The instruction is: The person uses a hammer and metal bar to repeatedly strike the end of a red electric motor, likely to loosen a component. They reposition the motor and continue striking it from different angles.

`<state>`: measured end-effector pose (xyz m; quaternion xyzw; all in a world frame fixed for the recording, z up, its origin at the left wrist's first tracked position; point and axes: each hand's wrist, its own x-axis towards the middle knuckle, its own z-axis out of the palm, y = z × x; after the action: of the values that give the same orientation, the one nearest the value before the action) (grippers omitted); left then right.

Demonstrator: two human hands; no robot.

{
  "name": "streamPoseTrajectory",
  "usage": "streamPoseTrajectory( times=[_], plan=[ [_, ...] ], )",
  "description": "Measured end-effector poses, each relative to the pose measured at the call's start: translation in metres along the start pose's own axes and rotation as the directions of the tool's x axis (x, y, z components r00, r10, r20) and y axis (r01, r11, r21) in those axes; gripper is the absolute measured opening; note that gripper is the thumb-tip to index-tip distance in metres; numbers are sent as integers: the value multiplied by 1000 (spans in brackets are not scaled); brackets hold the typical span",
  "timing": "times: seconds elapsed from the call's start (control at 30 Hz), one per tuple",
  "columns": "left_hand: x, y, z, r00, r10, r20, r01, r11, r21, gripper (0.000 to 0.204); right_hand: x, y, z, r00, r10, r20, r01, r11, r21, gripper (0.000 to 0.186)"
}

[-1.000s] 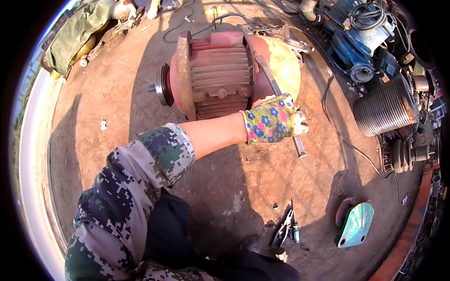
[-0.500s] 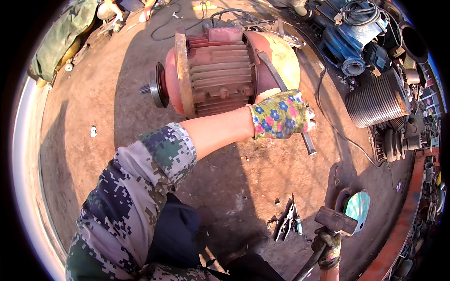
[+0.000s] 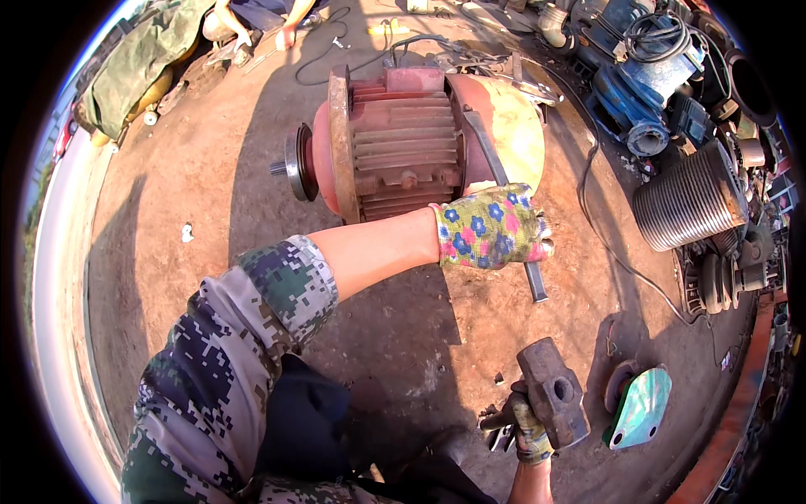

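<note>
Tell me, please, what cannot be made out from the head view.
In the head view:
Metal bar: middle hidden by the left hand.
Hammer: handle mostly behind its head and the right hand.
Another person: mostly cut off by the top edge.
Motor: underside hidden by its own body.

Left arm (image 3: 382,244) outstretched, left hand (image 3: 491,227) clenched; right hand (image 3: 529,428) clenched below

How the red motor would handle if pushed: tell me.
The red motor is probably heavy, being bulky and seemingly metal. Its rounded body might let it rock, though the wide flange could hinder rolling. Its rigid-looking fins suggest little flex.
</note>
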<state>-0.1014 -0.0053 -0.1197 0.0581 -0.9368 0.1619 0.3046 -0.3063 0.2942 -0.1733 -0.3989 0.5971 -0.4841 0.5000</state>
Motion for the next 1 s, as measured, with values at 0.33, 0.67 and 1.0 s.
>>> streamPoseTrajectory(
  times=[0.33, 0.67, 1.0],
  plan=[
    [-4, -4, 2, 994, 9, 106, -15, 998, 56, 30, 0, 20, 2, 986, -106, -128, 101, 994, -49, 36],
    [-1, -1, -5, 979, -97, 178, 111, 992, -65, 31, 10, 28, -6, 999, 26, -40, -24, 999, 44, 36],
    [2, 0, -5, 988, -28, 149, 25, 999, 24, 39, 13, 45, -10, 999, -3, 39, -4, 983, 185, 40]
  ],
)
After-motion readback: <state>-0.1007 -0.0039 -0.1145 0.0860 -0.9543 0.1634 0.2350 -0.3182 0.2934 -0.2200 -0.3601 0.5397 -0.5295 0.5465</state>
